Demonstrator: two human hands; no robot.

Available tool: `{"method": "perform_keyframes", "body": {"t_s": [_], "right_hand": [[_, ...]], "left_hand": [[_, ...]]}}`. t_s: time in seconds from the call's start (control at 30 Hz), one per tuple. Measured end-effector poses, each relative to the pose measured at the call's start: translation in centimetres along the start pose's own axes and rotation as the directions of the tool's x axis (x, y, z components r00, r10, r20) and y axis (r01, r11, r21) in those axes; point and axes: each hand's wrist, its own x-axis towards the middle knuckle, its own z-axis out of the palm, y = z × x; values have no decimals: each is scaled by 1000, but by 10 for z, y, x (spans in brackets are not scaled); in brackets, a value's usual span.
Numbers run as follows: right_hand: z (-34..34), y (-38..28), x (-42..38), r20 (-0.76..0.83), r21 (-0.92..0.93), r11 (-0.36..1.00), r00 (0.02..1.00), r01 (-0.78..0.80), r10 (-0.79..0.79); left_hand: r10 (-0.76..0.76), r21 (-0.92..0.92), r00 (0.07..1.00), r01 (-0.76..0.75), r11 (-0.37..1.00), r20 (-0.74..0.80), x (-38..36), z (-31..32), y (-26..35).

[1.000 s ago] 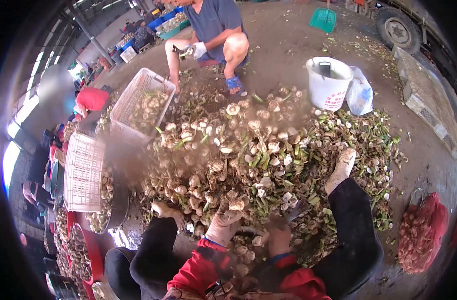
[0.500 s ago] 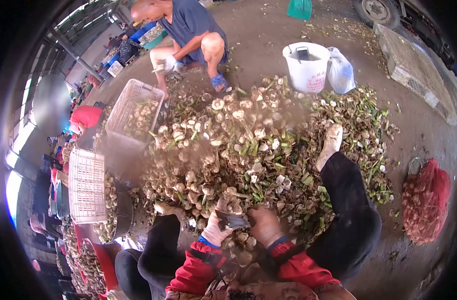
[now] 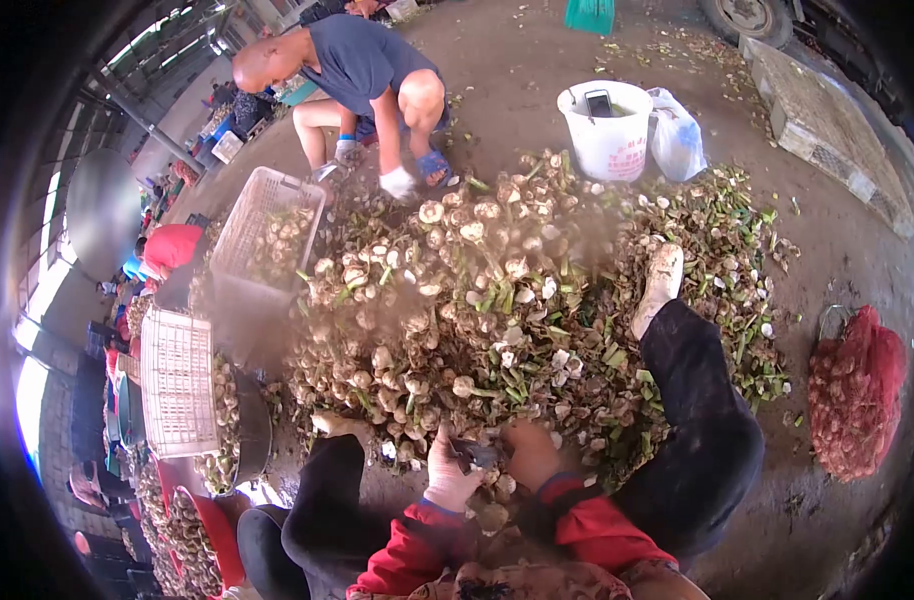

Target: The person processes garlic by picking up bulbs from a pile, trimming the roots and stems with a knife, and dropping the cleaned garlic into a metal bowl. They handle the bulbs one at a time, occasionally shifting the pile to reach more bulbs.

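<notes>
"What sort of place are we in?"

"A big work shed, I think, for garlic. Look, a huge heap of garlic (image 3: pixel 477 290) lies right on the bare floor (image 3: pixel 512 85)!"

"Why a shed?"

"See the long post (image 3: pixel 152 130) and the bright gaps (image 3: pixel 33 400) down the side? And there's a big wheel (image 3: pixel 749 14), like a truck's, in here with us."

"And people work here?"

"Yes. There are white crates (image 3: pixel 180 385), a full red net bag (image 3: pixel 857 400), and a person in dark blue (image 3: pixel 362 65) down low by the heap."
</notes>
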Motion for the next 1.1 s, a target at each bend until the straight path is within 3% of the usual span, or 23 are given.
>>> {"method": "perform_keyframes", "body": {"t_s": [0.03, 0.1, 0.17, 0.2, 0.23, 0.27, 0.33, 0.37, 0.4, 0.43, 0.5, 0.53, 0.6, 0.73, 0.8, 0.83, 0.87, 0.9, 0.93, 0.97, 1.0, 1.03, 1.1], "right_hand": [[6, 16, -3, -34, -44, 994, 994, -105, 103], [8, 60, 1, -9, -144, 929, 939, -341, 344], [7, 95, 18, -6, -88, 861, 864, -502, 503], [16, 101, 22, -73, 26, 844, 841, -535, 536], [25, 101, 26, -132, 124, 843, 834, -523, 536], [16, 74, 25, -60, 378, 815, 867, -439, 495], [-1, 16, 12, -211, 424, 872, 909, -246, 359], [-11, -3, 5, -222, 328, 932, 945, -158, 238], [-16, -16, 0, -218, 228, 972, 969, -62, 113], [-16, -23, -3, -190, 231, 973, 982, 25, 20], [-14, -33, -5, -134, 248, 947, 976, 202, -173], [-16, -39, -4, -141, 240, 945, 971, 222, -192], [-19, -46, -1, -154, 223, 939, 961, 261, -230], [-12, -44, 2, -98, 206, 971, 990, 123, -105], [3, 0, 11, 97, 188, 922, 940, -340, 327], [27, 42, 10, 75, 517, 779, 925, -354, 371], [52, 84, 9, 52, 822, 498, 908, -274, 415], [76, 126, 8, 28, 970, 202, 889, -135, 458], [52, 103, 10, 84, 897, 295, 784, -328, 615], [59, 110, 14, 22, 934, 293, 849, -206, 529], [64, 118, 15, 5, 927, 318, 853, -199, 522], [64, 118, 18, -12, 920, 342, 857, -192, 515], [19, 43, 32, 35, 801, 434, 756, -412, 654]], "left_hand": [[69, -56, 998, -69, 996, -10, -7, 16, -4], [402, 329, 905, -426, 843, 142, -46, 46, -6], [174, -87, 931, -154, 984, 320, -48, 36, 21], [54, -239, 915, 46, 970, 399, -48, 30, 35], [244, -25, 939, -245, 969, 241, -45, 37, 37], [200, -91, 959, -185, 978, 199, -31, 25, 46], [29, -392, 962, 84, 916, 273, 0, -12, 55], [35, -399, 966, 73, 914, 256, 2, -12, 57], [345, 75, 933, -353, 933, 102, -24, 5, 45], [363, 79, 920, -377, 923, 148, -39, 30, 42], [369, 12, 925, -371, 928, 92, -46, 47, 34], [371, -22, 926, -370, 929, 64, -46, 50, 32], [325, 18, 932, -332, 943, 160, -29, 25, 26], [239, -15, 941, -243, 970, 237, -53, 55, 17], [205, -54, 917, -198, 979, 343, -58, 54, 16], [196, -76, 894, -181, 980, 403, -57, 56, 18], [158, -125, 907, -117, 985, 390, -62, 48, 18], [103, -69, 911, -82, 994, 400, -64, 38, 21], [18, 109, 904, -71, 992, 427, -60, 26, 27], [-51, 320, 898, -103, 942, 438, -54, 15, 33], [-84, 495, 905, -149, 856, 417, -43, 2, 39], [-81, 626, 925, -185, 758, 372, -28, -15, 42], [50, 770, 977, -194, 607, 206, 20, -54, 43]]}}
